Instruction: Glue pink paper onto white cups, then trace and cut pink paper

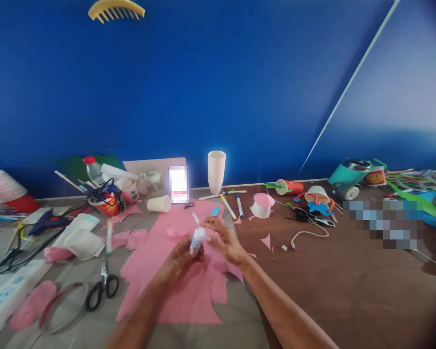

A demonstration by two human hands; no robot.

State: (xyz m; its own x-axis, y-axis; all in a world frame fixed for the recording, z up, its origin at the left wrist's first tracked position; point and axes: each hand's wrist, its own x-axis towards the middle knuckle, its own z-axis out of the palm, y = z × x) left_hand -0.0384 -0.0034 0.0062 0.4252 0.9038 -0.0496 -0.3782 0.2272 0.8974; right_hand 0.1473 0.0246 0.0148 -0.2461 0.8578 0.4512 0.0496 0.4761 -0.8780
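Observation:
My left hand [179, 261] grips a small white and blue glue bottle [197, 239], held upright over a large sheet of pink paper [189, 291]. My right hand [221, 238] is against the bottle's top, fingers curled around its nozzle end. A pink paper disc [177, 232] lies on the sheet just beyond my hands. A small blue cap-like piece [215, 211] rests on the paper further back.
Black-handled scissors [103, 286] lie left of the pink sheet. A stack of white paper cups [216, 170] stands by the blue wall, a tipped cup [159, 203] to its left. Markers [228, 207], a pink-topped cup [262, 205], a white cable [307, 233] and craft clutter fill the floor.

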